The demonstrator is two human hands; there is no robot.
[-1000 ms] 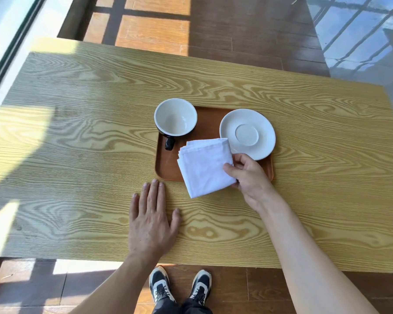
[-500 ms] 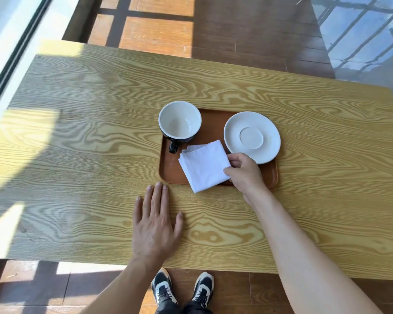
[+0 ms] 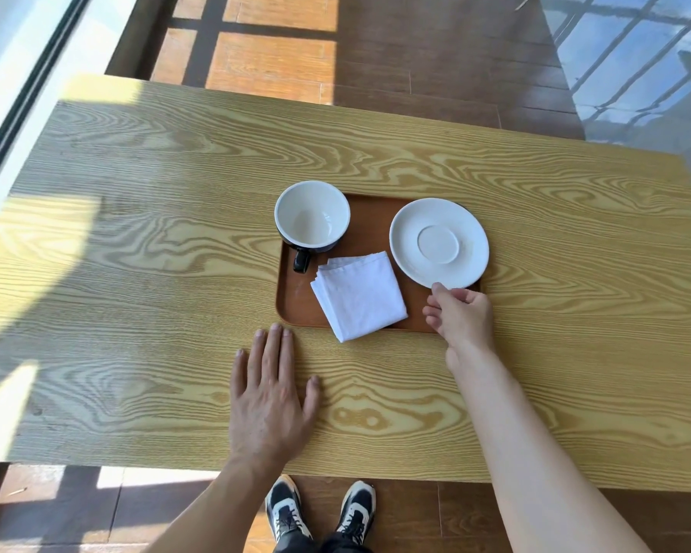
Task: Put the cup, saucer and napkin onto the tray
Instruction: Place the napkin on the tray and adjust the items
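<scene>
A brown tray (image 3: 370, 219) lies mid-table. On its left end stands an empty cup (image 3: 312, 215), white inside and black outside, its handle pointing toward me. A white saucer (image 3: 439, 242) rests on the tray's right end. A folded white napkin (image 3: 359, 294) lies on the tray's near part, one corner hanging over the front rim. My right hand (image 3: 461, 315) hovers at the tray's near right corner, fingers loosely apart, thumb tip touching the saucer's near edge, holding nothing. My left hand (image 3: 270, 397) lies flat on the table in front of the tray, fingers spread.
The wooden table (image 3: 136, 273) stretches wide on both sides of the tray. Its near edge runs just above my shoes (image 3: 320, 508). A window frame (image 3: 29, 93) borders the left side, and wooden floor lies beyond the far edge.
My right hand slid the napkin further onto the tray, let go of it and drew back to the right. The left hand stayed flat.
</scene>
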